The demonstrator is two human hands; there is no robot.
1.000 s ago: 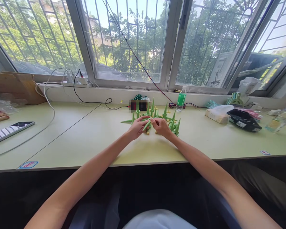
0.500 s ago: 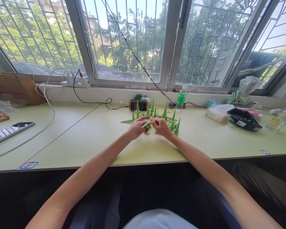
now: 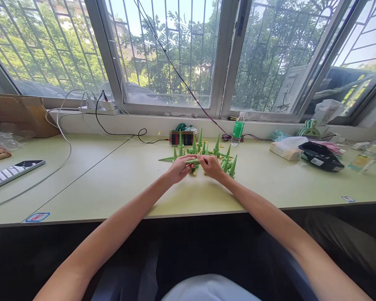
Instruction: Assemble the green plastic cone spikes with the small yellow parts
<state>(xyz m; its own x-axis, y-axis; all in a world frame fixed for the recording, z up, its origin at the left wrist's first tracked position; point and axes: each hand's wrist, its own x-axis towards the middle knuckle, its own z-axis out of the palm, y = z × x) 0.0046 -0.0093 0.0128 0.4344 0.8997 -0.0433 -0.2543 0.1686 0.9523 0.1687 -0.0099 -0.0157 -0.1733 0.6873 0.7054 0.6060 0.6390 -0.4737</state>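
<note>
Between my hands is a slim green cone-shaped plastic piece (image 3: 191, 161), lying nearly level. My left hand (image 3: 179, 169) is closed around its pointed end. The fingertips of my right hand (image 3: 210, 165) pinch its other end, which they mostly hide. Just behind and to the right of my hands stand several similar green spiked pieces (image 3: 200, 137) with small yellow parts. One more green spike (image 3: 166, 159) lies on its side to the left, pointing left.
A clear bottle with a green label (image 3: 238, 130) stands by the sill. To the right are a tissue box (image 3: 285, 151) and a black pouch (image 3: 321, 156). A phone (image 3: 14, 173) and a white cable (image 3: 69, 146) lie left on the pale desk (image 3: 113, 188).
The green cone piece has turned from slanting down to the left to nearly level. My left fingers have shifted around it; my right hand has barely moved.
</note>
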